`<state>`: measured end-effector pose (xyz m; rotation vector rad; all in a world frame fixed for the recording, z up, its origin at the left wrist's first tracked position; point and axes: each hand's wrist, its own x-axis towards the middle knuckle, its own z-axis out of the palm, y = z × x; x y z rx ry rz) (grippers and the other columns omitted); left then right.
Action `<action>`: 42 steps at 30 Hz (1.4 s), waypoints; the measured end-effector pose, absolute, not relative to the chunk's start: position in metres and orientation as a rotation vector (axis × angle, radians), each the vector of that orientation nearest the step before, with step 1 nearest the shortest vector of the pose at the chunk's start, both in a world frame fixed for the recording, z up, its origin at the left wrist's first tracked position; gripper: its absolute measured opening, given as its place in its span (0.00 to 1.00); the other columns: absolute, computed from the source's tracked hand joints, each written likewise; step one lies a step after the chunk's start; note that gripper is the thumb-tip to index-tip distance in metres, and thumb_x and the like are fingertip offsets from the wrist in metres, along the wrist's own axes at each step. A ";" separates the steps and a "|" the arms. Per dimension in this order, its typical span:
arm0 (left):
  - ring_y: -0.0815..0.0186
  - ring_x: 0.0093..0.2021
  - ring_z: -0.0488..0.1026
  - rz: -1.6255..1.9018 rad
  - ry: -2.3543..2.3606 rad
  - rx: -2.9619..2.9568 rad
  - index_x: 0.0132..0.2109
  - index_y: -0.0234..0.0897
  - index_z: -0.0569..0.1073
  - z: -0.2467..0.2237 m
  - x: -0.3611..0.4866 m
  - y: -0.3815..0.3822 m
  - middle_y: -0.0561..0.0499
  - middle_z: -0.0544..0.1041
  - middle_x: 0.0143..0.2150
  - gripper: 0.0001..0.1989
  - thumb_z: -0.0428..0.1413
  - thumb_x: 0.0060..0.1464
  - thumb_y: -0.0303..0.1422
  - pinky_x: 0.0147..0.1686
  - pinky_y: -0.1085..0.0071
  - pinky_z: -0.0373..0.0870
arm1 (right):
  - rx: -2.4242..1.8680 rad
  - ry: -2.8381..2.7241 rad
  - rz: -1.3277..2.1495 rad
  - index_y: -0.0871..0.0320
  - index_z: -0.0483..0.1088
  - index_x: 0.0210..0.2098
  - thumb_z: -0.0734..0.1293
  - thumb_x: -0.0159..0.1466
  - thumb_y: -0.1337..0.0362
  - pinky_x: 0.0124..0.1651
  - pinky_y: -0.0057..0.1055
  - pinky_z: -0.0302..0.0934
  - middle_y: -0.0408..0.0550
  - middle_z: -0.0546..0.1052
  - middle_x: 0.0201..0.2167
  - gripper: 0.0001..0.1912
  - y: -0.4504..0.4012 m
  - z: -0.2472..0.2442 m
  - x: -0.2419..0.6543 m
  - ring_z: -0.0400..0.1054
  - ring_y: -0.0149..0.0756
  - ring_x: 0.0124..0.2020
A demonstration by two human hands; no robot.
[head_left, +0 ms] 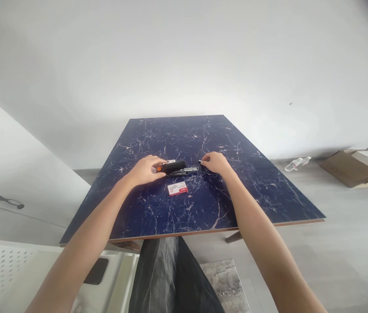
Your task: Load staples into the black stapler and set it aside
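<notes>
A black stapler (175, 167) with an orange part at its left end lies on the blue marbled table (170, 217). Its metal staple channel sticks out to the right. My left hand (147, 169) grips the stapler's left end between thumb and fingers. To the right of the channel's tip, my right hand (214, 162) is closed in a pinch on a tiny dark-and-pale piece (200, 161) that looks like a strip of staples. A small white and red box (177, 188) lies just in front of the stapler. Behind the stapler shows a bit of another white and red item (170, 161), mostly hidden.
The table's far edge is close to a white wall (177, 56). A cardboard box (349, 167) and clear plastic bottles (297, 163) lie on the floor to the right. At lower left are a white perforated unit (1, 269) and a dark phone-like slab (96, 271).
</notes>
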<state>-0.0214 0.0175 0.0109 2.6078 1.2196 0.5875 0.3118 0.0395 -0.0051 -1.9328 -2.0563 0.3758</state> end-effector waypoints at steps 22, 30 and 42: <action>0.56 0.45 0.74 0.620 1.293 2.564 0.52 0.41 0.77 0.008 -0.022 0.016 0.46 0.79 0.46 0.22 0.61 0.54 0.47 0.45 0.60 0.70 | -1.464 -1.951 0.681 0.56 0.77 0.47 0.67 0.65 0.54 0.48 0.34 0.68 0.50 0.82 0.43 0.15 0.023 0.006 0.290 0.76 0.40 0.42; 0.56 0.44 0.75 0.611 1.284 2.559 0.52 0.41 0.77 0.011 -0.020 0.014 0.45 0.79 0.45 0.21 0.60 0.55 0.46 0.43 0.60 0.71 | -1.353 -2.328 0.619 0.53 0.77 0.47 0.66 0.67 0.58 0.52 0.34 0.66 0.48 0.79 0.50 0.13 0.017 0.014 0.284 0.73 0.41 0.49; 0.56 0.44 0.75 0.595 1.283 2.505 0.52 0.42 0.77 0.011 -0.020 0.012 0.46 0.78 0.46 0.20 0.60 0.55 0.46 0.41 0.62 0.71 | -1.361 -2.423 0.493 0.54 0.78 0.47 0.65 0.68 0.58 0.49 0.33 0.65 0.49 0.80 0.48 0.13 0.015 0.010 0.279 0.74 0.43 0.47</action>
